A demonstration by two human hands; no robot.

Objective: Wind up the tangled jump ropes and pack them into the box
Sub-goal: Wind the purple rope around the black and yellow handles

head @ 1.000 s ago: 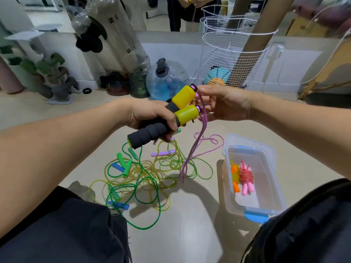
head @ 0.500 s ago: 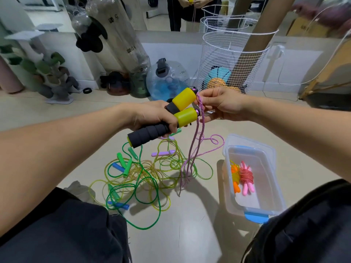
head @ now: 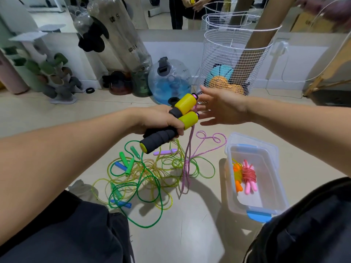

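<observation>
While my left hand grips both yellow-and-black handles side by side, their long axis tilts up and away to the right, and the pink cord hangs from their far ends down to the floor, looping just left of the clear box. My right hand is spread flat with straight fingers, holding nothing, just right of the handle tips, so it is the nearer one to catch the cord. Two wound ropes already lie in the box; the green-and-yellow tangle waits near left. On the tall bottles I read "5" and "10"
</observation>
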